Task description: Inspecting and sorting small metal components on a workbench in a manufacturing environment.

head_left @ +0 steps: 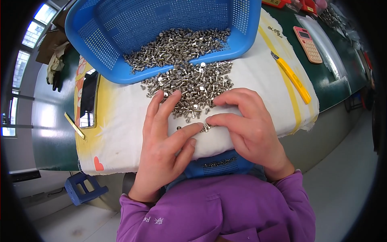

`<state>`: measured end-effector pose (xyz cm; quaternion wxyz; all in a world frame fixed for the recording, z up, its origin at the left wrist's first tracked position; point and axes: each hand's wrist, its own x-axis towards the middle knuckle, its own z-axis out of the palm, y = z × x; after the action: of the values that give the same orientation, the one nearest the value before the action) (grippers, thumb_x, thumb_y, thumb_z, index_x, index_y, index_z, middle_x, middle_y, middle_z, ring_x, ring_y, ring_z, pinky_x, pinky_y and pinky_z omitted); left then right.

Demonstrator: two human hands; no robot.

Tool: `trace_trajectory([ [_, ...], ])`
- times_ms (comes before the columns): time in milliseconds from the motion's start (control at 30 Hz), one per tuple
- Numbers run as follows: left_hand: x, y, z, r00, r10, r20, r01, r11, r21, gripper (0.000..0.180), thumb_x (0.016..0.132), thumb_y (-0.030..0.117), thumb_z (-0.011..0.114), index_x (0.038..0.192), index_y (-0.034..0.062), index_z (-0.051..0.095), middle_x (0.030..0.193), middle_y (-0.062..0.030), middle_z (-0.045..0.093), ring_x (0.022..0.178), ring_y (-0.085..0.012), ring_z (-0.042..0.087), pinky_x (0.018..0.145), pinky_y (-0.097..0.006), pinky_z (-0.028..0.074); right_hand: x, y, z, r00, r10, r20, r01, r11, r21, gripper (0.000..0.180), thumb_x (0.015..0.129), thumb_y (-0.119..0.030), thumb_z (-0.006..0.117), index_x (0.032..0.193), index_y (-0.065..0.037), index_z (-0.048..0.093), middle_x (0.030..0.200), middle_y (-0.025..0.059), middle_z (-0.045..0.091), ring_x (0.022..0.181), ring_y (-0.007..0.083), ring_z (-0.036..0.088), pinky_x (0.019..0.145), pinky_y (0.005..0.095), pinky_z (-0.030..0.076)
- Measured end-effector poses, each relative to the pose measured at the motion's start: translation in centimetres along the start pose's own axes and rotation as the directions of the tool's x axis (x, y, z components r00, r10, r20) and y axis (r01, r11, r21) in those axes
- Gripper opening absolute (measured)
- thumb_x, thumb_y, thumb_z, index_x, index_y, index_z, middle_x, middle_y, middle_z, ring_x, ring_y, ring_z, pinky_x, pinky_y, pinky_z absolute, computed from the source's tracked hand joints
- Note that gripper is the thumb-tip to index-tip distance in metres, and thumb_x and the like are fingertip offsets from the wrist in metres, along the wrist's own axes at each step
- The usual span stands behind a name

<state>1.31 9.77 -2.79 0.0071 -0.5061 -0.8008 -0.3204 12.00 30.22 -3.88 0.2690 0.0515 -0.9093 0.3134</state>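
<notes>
A large blue mesh basket (157, 18) lies tilted toward me, with a heap of small metal screws (177, 44) in it. More screws (201, 82) spill over its rim onto the white cloth (121, 121). At the near end of the spill, my left hand (163, 139) has its fingers spread, the index fingertip by a few loose screws (206, 128). My right hand (252, 127) is across from it, fingers apart and curved, the index fingertip beside the same screws and another finger at the pile's right edge. Neither hand visibly grips anything.
Below the cloth's front edge, a second blue basket (213, 168) on my lap holds some screws. A phone (88, 99) and a yellow strip (74, 126) lie left. To the right are a yellow utility knife (293, 78), a pink calculator (307, 45) and plastic bags (322, 46). A blue stool (84, 188) stands lower left.
</notes>
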Motion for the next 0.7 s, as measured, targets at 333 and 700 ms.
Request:
trace_trajectory([
  [333,0.2,0.13,-0.06,0.999,0.013,0.044,-0.015,0.999,0.04,0.034,0.08,0.006,0.071,0.113,0.0117,0.077,0.157,-0.0224,0.044,0.148,-0.0525,0.032,0.119,-0.057,0.031,0.02,0.05,0.08,1.0,0.006,-0.006,-0.006,1.0,0.012,0.031,0.075,0.007,0.063,0.099,-0.007,0.077,0.117,0.0132,0.065,0.114,0.0345,0.06,0.099,0.0432,0.049],
  [700,-0.08,-0.23,0.25,1.0,0.009,-0.017,-0.009,1.0,-0.003,0.027,0.078,0.006,0.075,0.104,0.0123,0.079,0.155,-0.0215,0.047,0.147,-0.0524,0.033,0.118,-0.058,0.032,0.03,-0.12,-0.08,0.999,-0.008,0.044,0.007,1.0,0.021,0.022,0.075,-0.003,0.077,0.096,-0.01,0.077,0.12,0.0103,0.065,0.119,0.035,0.059,0.102,0.0455,0.047],
])
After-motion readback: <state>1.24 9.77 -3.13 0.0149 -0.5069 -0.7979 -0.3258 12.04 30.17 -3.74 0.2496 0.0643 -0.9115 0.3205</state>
